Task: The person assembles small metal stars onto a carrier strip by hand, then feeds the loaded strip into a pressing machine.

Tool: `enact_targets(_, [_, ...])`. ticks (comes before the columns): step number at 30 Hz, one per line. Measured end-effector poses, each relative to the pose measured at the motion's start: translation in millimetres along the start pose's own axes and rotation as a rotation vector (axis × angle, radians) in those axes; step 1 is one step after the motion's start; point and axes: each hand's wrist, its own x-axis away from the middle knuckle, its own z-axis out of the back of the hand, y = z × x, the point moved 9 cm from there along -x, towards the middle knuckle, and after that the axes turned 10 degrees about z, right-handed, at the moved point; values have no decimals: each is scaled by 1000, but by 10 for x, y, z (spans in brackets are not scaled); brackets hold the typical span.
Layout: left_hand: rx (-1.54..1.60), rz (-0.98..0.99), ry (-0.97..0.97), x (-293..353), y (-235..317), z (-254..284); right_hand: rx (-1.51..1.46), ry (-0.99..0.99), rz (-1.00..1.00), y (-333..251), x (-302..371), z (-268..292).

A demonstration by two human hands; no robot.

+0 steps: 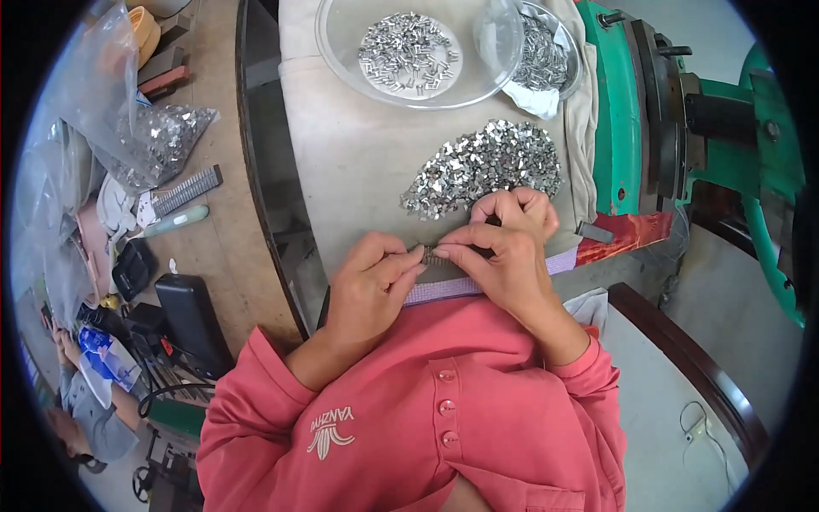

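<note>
My left grip [368, 277] and right grip [509, 252] meet, fingertips pinched narrow, the 2 of them holding a small metal piece [433, 255] near my edge of the cloth-covered bench [350, 171]; its exact shape I can't tell. Just beyond my right grip lies a heap of shiny metal bits [490, 166]. Farther off, a wide clear bowl [418, 104] holds small silvery parts [408, 51].

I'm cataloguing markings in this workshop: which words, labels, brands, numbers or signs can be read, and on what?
Pink shirt: white lettering beside an emblem on the chest; legible, but I won't copy its wording.
Blue-and-white item: any print is too small and blurred to read.
I can read no other text.
</note>
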Motion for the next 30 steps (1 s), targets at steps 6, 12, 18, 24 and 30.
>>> enact_targets(6, [-7, -14, -2, -8, 19, 4, -49, 9, 5, -2, -20, 1])
enact_targets(12, [-15, -24, -4, -18, 26, -6, -30, 13, -3, 49, 36, 29])
enact_targets(18, [-21, -1, 0, -11, -4, -3, -43, 16, 7, 35, 3, 40])
enact_targets(24, [-19, -14, -16, -17, 4, -13, -15, -13, -15, 82, 30, 78])
enact_targets(30, [-25, -10, -16, -9, -1, -15, 6, -21, -21, 108, 65, 108])
